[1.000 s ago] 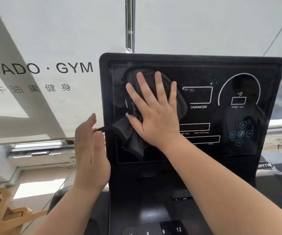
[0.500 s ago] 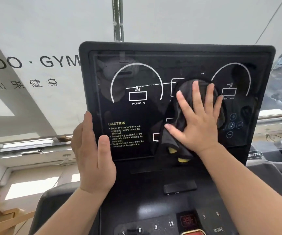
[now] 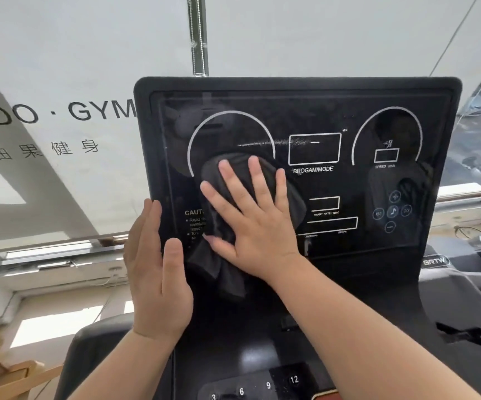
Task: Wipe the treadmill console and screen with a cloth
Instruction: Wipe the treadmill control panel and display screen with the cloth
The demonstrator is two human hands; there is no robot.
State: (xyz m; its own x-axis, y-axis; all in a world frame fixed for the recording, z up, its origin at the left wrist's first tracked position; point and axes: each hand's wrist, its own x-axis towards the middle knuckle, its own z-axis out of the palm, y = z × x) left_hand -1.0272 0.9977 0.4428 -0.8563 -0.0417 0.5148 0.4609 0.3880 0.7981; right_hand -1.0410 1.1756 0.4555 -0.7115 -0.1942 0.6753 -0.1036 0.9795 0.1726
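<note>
Black cloth (image 3: 229, 274) lies on the left half of the screen (image 3: 334, 116) beneath your right hand (image 3: 250, 226), fingers (image 3: 259, 183) spread straight to press broadly (not gripping). Your left hand (image 3: 155, 272), fingers also released, braces the left edge of the console (image 3: 144, 140), likely steadying it.

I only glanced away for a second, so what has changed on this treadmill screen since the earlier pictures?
The right hand, flat on the cloth, swept it across the screen from near the right dial back to the left, where it now covers part of the left dial and of the caution text. Nothing was grasped or let go. The left hand stays braced on the left edge of the console.
</note>
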